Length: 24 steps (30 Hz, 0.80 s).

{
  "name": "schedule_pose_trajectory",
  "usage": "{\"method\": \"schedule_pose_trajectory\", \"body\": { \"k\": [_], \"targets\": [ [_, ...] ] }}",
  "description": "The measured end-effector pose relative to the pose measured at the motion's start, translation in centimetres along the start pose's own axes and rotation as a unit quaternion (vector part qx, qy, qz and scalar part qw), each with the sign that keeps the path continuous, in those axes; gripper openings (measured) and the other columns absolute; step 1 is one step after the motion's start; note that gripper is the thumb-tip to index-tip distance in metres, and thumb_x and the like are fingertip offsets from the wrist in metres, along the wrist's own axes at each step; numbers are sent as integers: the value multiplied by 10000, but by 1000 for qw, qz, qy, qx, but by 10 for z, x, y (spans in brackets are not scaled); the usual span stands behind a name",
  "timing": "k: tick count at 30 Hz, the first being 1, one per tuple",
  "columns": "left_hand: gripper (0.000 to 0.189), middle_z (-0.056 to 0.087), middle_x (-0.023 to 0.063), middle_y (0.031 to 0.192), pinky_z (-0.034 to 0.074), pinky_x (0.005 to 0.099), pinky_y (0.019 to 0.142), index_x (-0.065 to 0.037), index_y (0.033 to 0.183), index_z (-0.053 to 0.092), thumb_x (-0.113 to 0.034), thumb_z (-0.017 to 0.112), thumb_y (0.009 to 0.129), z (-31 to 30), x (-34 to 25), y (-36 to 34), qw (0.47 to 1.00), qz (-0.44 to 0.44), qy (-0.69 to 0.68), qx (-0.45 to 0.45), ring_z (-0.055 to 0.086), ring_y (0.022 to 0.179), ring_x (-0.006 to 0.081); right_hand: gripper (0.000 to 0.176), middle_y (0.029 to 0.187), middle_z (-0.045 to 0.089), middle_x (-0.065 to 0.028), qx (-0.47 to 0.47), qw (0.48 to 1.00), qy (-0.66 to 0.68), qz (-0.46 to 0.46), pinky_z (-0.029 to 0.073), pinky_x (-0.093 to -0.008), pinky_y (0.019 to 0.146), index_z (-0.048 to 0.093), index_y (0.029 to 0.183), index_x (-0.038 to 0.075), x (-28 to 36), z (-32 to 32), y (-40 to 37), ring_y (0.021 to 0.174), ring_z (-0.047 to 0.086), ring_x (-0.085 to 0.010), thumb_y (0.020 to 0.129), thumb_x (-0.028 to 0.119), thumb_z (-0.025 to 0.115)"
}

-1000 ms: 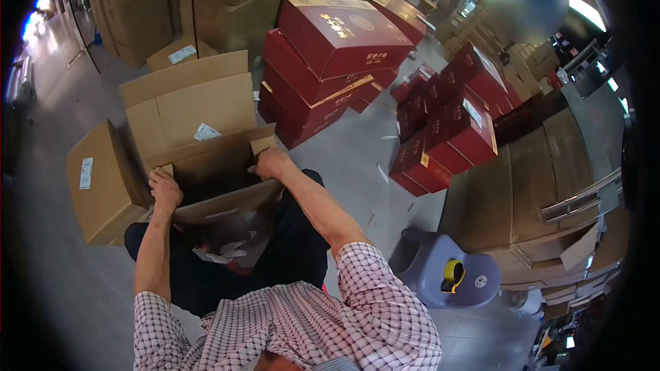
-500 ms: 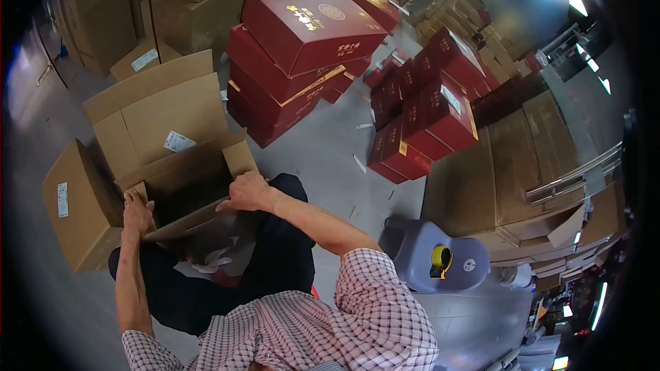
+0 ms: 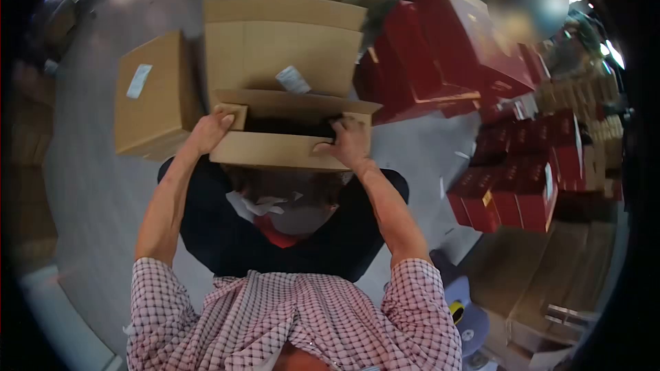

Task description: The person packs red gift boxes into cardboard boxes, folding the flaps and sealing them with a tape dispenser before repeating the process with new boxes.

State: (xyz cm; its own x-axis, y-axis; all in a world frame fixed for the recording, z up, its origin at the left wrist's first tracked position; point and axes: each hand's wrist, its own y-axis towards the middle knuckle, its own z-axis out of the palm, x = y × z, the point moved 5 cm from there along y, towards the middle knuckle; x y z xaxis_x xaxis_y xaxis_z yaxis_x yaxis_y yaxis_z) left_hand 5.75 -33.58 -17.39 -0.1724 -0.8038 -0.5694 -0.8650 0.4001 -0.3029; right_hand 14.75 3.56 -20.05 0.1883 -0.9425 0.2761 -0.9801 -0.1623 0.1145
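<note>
An open cardboard box (image 3: pixel 275 149) rests in front of my knees, its dark inside showing between the flaps. At its left corner my left hand (image 3: pixel 210 133) has its fingers closed over the short side flap (image 3: pixel 238 115). My right hand (image 3: pixel 352 141) grips the right front corner, fingers bent over the edge into the opening and thumb lying on the front panel. What lies at the bottom of the box is too dark to make out.
Behind stands another open carton (image 3: pixel 282 48) with a raised flap and a label. A labelled carton (image 3: pixel 148 99) is at the left. Stacked red boxes (image 3: pixel 440 55) rise at the right, with more red boxes (image 3: pixel 505 192) beyond. A grey stool (image 3: pixel 473 326) holds yellow tape (image 3: pixel 456 312).
The view has turned, so the box now appears centred and squarer to me. My right hand has shifted from the front edge's right end to bend its fingers into the opening.
</note>
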Motion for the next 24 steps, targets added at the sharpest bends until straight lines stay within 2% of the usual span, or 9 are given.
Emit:
{"method": "schedule_pose_trajectory", "body": {
  "k": [5,7,8,11,15,16,18,21,24],
  "targets": [
    [690,457,131,1599,281,334,1218,-17,1648,241,-250,572,1089,76,83,-6,934,-17,-311,-173,402,1472,216,780,1202,678,-116,-44,998,4,-33,366,-497,1044,731,1226,73,-7,13,1,1210,568,-322,724,667,799],
    [667,476,103,1572,280,313,1210,-32,1645,264,-253,566,1093,76,59,-27,881,-96,-439,-148,405,1458,194,777,1224,670,-121,-46,998,17,-34,364,-472,1061,715,1265,70,-5,4,6,1225,560,-307,712,599,850],
    [576,590,166,1472,392,323,1143,4,1571,394,-258,567,1089,110,93,-17,855,-81,-456,-235,541,1362,238,774,1220,670,-122,-53,998,26,-31,362,-463,1067,715,1264,69,-6,4,7,1225,563,-304,707,588,859],
    [517,665,210,1374,437,366,1106,-23,1462,567,-356,528,1069,116,90,-22,860,-70,-384,-329,612,1309,323,653,1187,664,-128,-100,992,68,-22,426,-453,1017,722,1197,42,-2,1,-5,1149,589,-309,749,490,878],
    [532,667,237,1352,461,385,1081,-31,1446,584,-374,562,1040,98,66,-32,853,-126,-379,-337,630,1281,356,320,1117,643,-139,-253,953,166,13,537,-428,876,720,1076,-5,-29,-29,-1,991,616,-321,893,236,825],
    [523,673,237,1340,466,386,1076,-34,1441,590,-369,561,1040,91,58,-36,851,-132,-376,-343,635,1274,357,146,1082,636,-130,-270,910,310,56,533,-402,840,713,1028,0,-7,-58,13,948,621,-303,969,132,734],
    [506,686,237,1316,474,386,1067,-41,1432,603,-360,560,1042,85,49,-42,855,-143,-364,-342,646,1258,359,225,1068,633,-116,-290,925,244,29,517,-406,847,697,1032,-2,23,-97,59,935,617,-252,1057,210,624],
    [477,692,240,1298,491,386,1047,-71,1425,617,-347,563,1040,87,53,-41,856,-147,-353,-347,660,1232,375,455,1176,664,-121,45,970,232,51,485,-394,932,684,1156,21,50,-76,154,1050,625,-242,1105,421,474],
    [459,697,236,1286,502,391,1032,-85,1424,620,-328,562,1039,87,51,-41,853,-157,-349,-354,667,1221,373,648,1344,647,-141,252,926,281,-2,410,-380,1096,623,1376,41,81,8,204,1252,584,-271,1089,578,402]
  ]
}}
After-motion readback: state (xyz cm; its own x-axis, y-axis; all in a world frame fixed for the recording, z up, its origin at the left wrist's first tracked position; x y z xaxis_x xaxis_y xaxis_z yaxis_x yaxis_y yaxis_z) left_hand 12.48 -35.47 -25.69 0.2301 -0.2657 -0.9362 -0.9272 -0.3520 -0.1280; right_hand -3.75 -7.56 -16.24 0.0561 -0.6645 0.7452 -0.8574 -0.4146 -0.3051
